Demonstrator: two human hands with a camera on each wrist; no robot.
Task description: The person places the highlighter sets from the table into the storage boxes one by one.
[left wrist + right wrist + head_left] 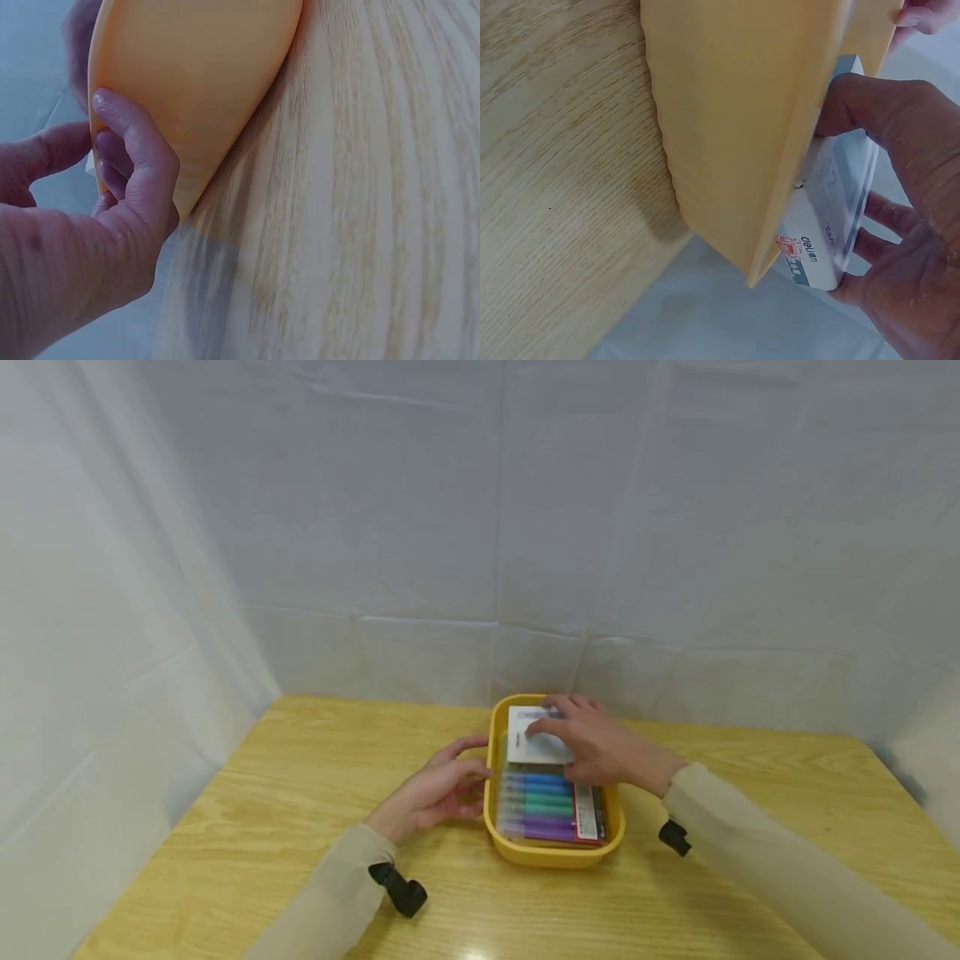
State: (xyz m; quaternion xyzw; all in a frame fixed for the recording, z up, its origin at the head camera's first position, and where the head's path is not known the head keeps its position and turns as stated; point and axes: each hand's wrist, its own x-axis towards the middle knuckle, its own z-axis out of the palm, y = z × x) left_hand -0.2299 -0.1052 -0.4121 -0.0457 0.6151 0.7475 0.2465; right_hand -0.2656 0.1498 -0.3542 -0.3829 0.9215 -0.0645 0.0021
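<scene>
A yellow plastic basket [555,857] stands on the wooden table. At its left side, my left hand [442,785] has bent fingers and thumb against the rim. A flat white box [525,747] printed "deli" lies at the basket's far end. My right hand [603,743] reaches over the right rim and grips this box; in the right wrist view, the thumb is on one side and the fingers [874,244] on the other. Nearer me in the basket is a clear pack of blue, green and purple pens [543,802]. Other contents underneath are hidden.
The wooden table [337,735] extends to both sides of the basket. A pale cloth [420,660] hangs close behind the table's back edge, and more cloth [112,652] hangs on the left. A black wrist strap [401,893] is on the left sleeve.
</scene>
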